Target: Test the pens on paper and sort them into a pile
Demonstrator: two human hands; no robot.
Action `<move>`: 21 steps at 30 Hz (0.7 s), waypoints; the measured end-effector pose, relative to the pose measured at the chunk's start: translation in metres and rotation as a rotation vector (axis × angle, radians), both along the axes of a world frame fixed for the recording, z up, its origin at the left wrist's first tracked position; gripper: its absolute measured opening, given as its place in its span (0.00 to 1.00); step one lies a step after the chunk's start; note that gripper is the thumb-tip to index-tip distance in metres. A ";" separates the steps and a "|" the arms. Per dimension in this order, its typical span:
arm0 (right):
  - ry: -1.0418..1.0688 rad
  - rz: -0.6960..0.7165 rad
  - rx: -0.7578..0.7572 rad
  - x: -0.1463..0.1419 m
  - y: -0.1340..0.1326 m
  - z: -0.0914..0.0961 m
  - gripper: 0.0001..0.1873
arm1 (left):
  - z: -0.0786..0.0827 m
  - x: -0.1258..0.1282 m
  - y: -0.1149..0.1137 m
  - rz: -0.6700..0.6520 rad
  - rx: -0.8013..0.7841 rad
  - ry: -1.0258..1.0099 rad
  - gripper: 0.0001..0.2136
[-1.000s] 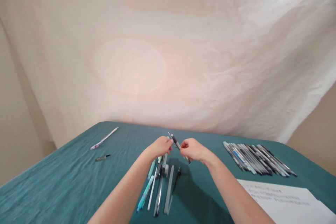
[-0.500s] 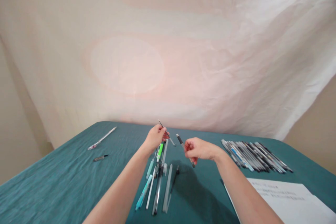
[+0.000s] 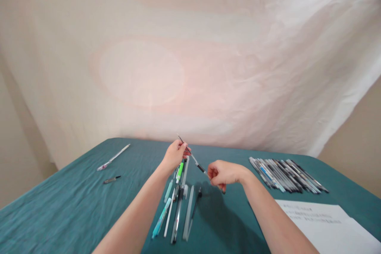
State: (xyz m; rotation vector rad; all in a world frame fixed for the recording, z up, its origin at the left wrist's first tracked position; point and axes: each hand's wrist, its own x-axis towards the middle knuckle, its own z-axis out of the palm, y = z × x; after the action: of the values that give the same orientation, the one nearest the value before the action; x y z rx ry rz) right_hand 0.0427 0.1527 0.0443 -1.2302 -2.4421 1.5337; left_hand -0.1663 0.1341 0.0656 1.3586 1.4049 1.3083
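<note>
Backdrop is a creased white sheet [image 3: 208, 67] hung behind a table under teal cloth [image 3: 74, 206]. Left hand [image 3: 175, 154] is pinched closed on a thin refill [image 3: 192, 156], thumb and fingertips around its upper part. The refill's top end sticks up past the fingers and the rest slants down toward the right hand [image 3: 223, 174]. Right hand is curled tight on a dark pen barrel [image 3: 203, 170], front end pointing up at the refill, back end poking out under the fist. Refill's lower end meets the barrel mouth between the two grips; can't tell how far it sits inside, if at all. Both parts are held up off the cloth. Directly below the left grip, running toward the person: loose pile of pens [image 3: 178, 202], roughly lengthwise, touching and overlapping. That includes a green-bodied pen [image 3: 179, 167] just under the left fingers, plus a teal one and a clear one nearer the person. Below the gap between the grips: thin black pen [image 3: 196, 203] at the pile's right edge. Well right of the right grip: tight row of pens [image 3: 285, 174] side by side, mostly dark or grey. Nearer the person than that row, right of the right forearm: printed paper sheet [image 3: 321, 222], text too blurred to read. Well left of the left grip: white pen [image 3: 113, 156] lying alone, short dark piece [image 3: 110, 180] near it, not touching.
</note>
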 end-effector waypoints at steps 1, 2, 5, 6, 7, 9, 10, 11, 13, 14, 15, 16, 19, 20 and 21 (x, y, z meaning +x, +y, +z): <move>-0.001 -0.007 0.008 0.000 0.000 0.000 0.10 | 0.000 0.000 0.000 -0.002 -0.002 -0.003 0.05; 0.001 -0.015 0.021 0.000 0.000 0.000 0.10 | 0.001 0.000 0.000 -0.007 -0.004 -0.005 0.05; 0.018 -0.017 0.048 0.001 0.001 0.002 0.11 | 0.001 0.000 -0.001 -0.010 -0.007 -0.005 0.05; 0.022 -0.009 0.045 0.001 0.001 0.002 0.11 | 0.001 0.000 -0.001 -0.007 -0.006 -0.003 0.05; 0.022 0.001 0.038 0.002 0.001 0.003 0.11 | 0.001 0.000 -0.001 -0.006 -0.005 -0.003 0.05; 0.009 0.019 0.031 0.003 0.001 0.004 0.11 | 0.002 0.000 -0.002 -0.005 -0.001 -0.006 0.05; -0.002 0.023 0.037 0.004 0.001 0.005 0.10 | 0.003 0.000 -0.002 -0.006 0.002 -0.010 0.05; -0.013 0.023 0.045 0.004 0.001 0.005 0.10 | 0.003 0.000 -0.002 -0.006 0.005 -0.012 0.05; -0.034 0.016 0.055 0.004 0.001 0.005 0.10 | 0.004 0.000 -0.003 -0.005 0.009 -0.015 0.05; -0.040 0.012 0.053 0.003 0.001 0.005 0.10 | 0.005 0.000 -0.003 -0.005 0.009 -0.016 0.05; -0.043 0.009 0.047 0.003 0.000 0.005 0.10 | 0.005 0.000 -0.003 -0.006 0.009 -0.016 0.05; -0.042 0.006 0.042 0.002 0.000 0.005 0.10 | 0.005 0.000 -0.003 -0.008 0.009 -0.017 0.05; -0.027 -0.001 0.039 0.000 -0.001 0.006 0.10 | 0.005 0.000 -0.003 -0.006 0.013 -0.014 0.05; -0.020 -0.001 0.041 0.000 -0.001 0.006 0.10 | 0.006 0.000 -0.003 -0.005 0.014 -0.011 0.05; -0.011 0.001 0.043 0.000 -0.001 0.006 0.10 | 0.006 -0.001 -0.004 -0.004 0.016 -0.008 0.06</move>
State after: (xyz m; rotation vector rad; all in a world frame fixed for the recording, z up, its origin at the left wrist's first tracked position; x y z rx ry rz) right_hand 0.0429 0.1516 0.0499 -1.2336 -2.4690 1.4699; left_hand -0.1669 0.1305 0.0714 1.3645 1.3888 1.3231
